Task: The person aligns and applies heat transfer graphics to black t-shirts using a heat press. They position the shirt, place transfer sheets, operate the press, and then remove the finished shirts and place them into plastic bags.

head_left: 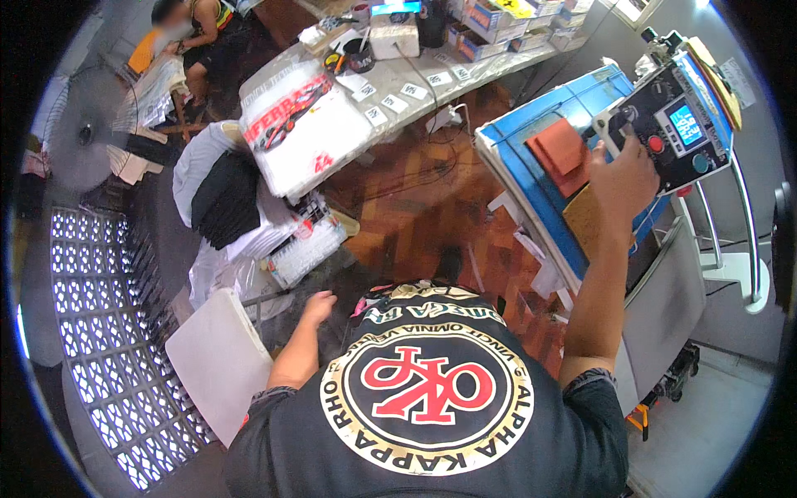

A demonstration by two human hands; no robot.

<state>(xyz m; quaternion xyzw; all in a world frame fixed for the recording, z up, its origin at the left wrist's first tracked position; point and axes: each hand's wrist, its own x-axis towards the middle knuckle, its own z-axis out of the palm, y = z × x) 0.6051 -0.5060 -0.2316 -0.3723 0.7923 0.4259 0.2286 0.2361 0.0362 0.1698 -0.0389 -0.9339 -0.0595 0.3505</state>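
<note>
My right hand (626, 180) reaches to the handle (613, 134) at the front of a heat press, beside the control panel (669, 127) with its lit display and red button. The fingers lie at the handle, but their grip is partly hidden. Under my forearm is the press's blue platen cover (529, 146), bearing orange-brown pads (560, 155) and a tan pad (579, 218). My left hand (320, 307) hangs at my side with nothing seen in it, its fingers loosely curled. A white printed shirt (292, 124) lies flat at the end of the long table.
The long table (411, 118) holds small printed cards (394, 103), tape rolls and stacked boxes (492, 25). Folded garments (224, 187) are piled beside it. A white board (218, 361) stands to my left. Cables cross the wooden floor. Another person (202, 37) sits at the far left near a fan (87, 131).
</note>
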